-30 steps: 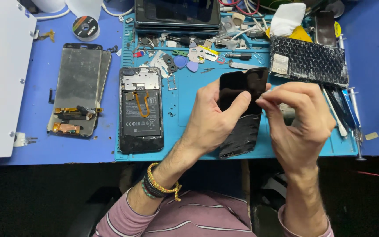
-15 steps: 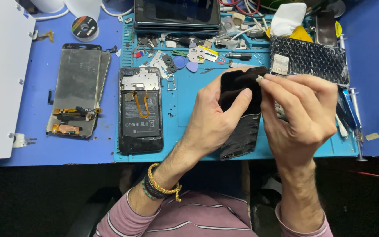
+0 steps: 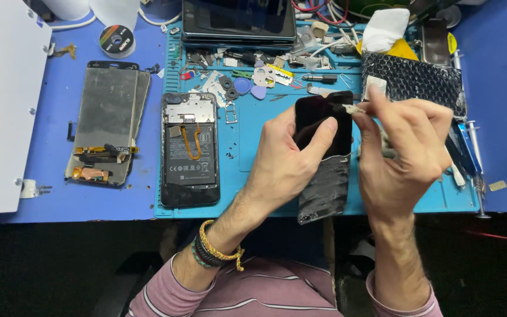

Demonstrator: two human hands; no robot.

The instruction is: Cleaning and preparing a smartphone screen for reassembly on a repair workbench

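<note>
On the blue repair mat, the left hand clasped a dark phone screen while the right hand pinched a thin tool at its top edge; the opened phone lay unassembled alongside.

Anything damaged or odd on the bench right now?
Yes. The black screen panel that the left hand holds looks cracked and crazed over its lower half. The right hand works a thin tool at its top edge. The opened phone lies backless, and small loose parts are strewn above it.
</note>
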